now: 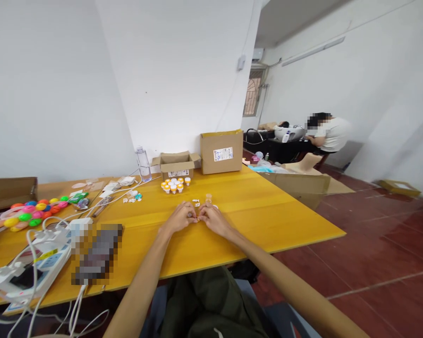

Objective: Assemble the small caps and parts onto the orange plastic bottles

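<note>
My left hand [182, 217] and my right hand [212, 217] meet fingertip to fingertip over the yellow table [268, 216]. Together they pinch a tiny orange and white piece [198, 216], mostly hidden by the fingers. Just beyond the hands lie a few small white parts [196, 203] and a small translucent cup [208, 197]. Farther back stands a cluster of small white and orange capped pots [175, 184].
Behind the pots sit an open cardboard box [176, 164], a closed box [222, 151] and a water bottle [143, 164]. Left: coloured balls [31, 212], a power strip with white cables [35, 267]. Another person [329, 134] sits far right.
</note>
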Available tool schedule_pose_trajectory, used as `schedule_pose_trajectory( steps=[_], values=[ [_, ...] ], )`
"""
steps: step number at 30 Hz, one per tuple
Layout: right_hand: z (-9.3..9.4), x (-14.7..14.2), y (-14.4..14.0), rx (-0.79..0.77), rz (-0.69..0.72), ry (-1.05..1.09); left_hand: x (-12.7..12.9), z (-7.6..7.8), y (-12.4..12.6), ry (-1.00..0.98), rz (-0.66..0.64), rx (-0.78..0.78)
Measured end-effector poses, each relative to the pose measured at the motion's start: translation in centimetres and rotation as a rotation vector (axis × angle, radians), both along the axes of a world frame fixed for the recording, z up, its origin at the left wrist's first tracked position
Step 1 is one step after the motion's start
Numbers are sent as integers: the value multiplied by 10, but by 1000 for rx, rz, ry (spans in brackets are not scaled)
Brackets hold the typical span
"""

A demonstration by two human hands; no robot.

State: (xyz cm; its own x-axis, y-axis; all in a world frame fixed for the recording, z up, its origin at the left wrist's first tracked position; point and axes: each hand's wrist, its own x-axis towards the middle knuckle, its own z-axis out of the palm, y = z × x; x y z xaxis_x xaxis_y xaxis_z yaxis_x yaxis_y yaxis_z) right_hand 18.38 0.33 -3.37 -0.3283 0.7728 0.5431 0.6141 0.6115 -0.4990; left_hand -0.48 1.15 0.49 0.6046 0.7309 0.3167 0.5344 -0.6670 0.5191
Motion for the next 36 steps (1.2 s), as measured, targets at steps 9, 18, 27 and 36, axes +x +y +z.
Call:
schedule_pose_trajectory(
  steps=[9,18,27,36],
  values=[
    [-13,18,-1,77,-130,73,1,5,-3,6,2,-25],
    [-15,15,-1,142,-154,45,1,9,-5,-17,-16,-69],
    [3,6,-23,154,1,-79,2,11,-6,-52,20,-138],
    [11,6,-28,129,43,-188,2,11,-1,-168,36,-153]
  ],
)
